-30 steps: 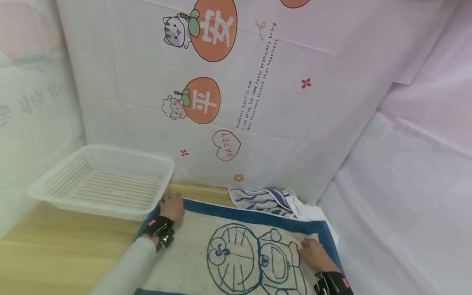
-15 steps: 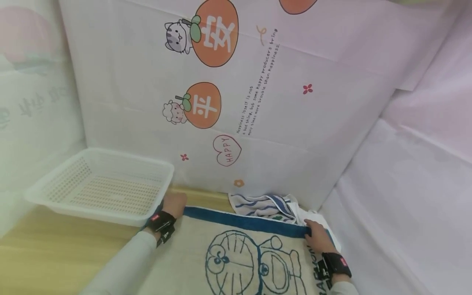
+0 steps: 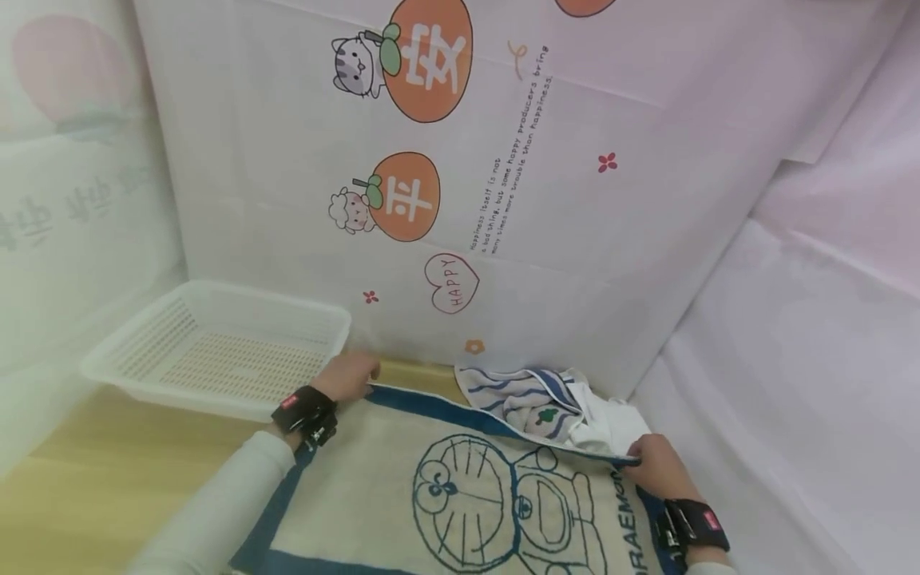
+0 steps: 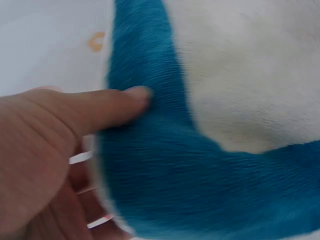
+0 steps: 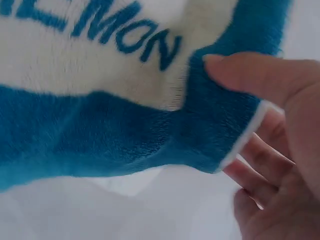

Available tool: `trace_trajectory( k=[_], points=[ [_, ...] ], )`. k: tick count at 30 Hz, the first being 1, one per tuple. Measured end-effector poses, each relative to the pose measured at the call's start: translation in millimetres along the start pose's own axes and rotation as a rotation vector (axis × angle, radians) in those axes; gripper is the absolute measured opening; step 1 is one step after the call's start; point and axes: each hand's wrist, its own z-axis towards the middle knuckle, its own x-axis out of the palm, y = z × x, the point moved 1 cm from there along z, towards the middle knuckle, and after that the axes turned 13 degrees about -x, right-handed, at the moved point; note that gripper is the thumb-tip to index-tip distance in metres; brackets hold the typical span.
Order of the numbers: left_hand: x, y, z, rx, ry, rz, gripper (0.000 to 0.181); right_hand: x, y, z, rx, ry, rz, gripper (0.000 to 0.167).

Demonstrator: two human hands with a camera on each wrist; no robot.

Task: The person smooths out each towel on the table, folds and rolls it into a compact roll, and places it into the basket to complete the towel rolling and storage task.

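Note:
A cream towel [image 3: 352, 479] with a blue border and a blue line drawing of a cartoon cat lies spread on the table, its far edge lifted. At its far left corner my left hand [image 3: 348, 377] pinches the blue border, thumb on top and fingers beneath, as the left wrist view shows. My right hand [image 3: 663, 466] grips the far right corner the same way; in the right wrist view the thumb presses on the blue border [image 5: 120, 135] beside dark lettering. The towel's near edge runs partly out of the head view.
A white plastic basket [image 3: 216, 407] stands at the back left, close to my left hand. Behind the towel's far edge lies a crumpled striped cloth [image 3: 496, 390] with white fabric. A printed white sheet [image 3: 546, 319] hangs behind the wooden table [image 3: 108, 471].
My right hand has moved from the towel's surface out to its far right corner and taken hold there. My left hand now pinches the far left corner, and the far edge has risen.

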Motion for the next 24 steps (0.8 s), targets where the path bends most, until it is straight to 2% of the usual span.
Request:
trace_trajectory(
  k=[4,7,8,12,15,17,19,24],
  points=[
    [-16.2,2.9,-8.3,-0.020,0.067,-0.041,0.025,-2.3,-7.4,-7.5,0.016,0.059,0.028,0.008],
    [-25.5,4.7,-13.9,-0.003,0.046,-0.058,0.025,-9.7,-10.9,-11.4,0.003,0.024,0.009,0.005],
    [-28.4,5.6,-14.5,0.010,0.026,-0.059,0.024,-14.4,-11.0,-13.0,-0.005,0.002,0.001,0.005],
    [-40.7,7.6,-16.4,0.101,-0.118,-0.037,0.022,-33.3,-9.0,-20.0,-0.054,-0.138,-0.036,0.006],
    [-48.7,7.3,-22.1,0.133,-0.206,-0.025,0.018,-44.0,-6.2,-26.9,-0.095,-0.247,-0.053,0.010],
    [-50.4,7.3,-29.0,0.155,-0.242,-0.040,0.015,-46.5,-3.9,-33.1,-0.095,-0.277,-0.044,0.011],
    [-47.0,8.4,-38.1,0.184,-0.259,-0.059,0.011,-43.0,-2.2,-40.5,-0.071,-0.250,-0.017,0.015],
    [-25.2,20.0,-68.6,0.270,-0.230,-0.087,0.014,-16.4,-0.6,-61.0,0.033,-0.059,0.078,0.023]
  ],
)
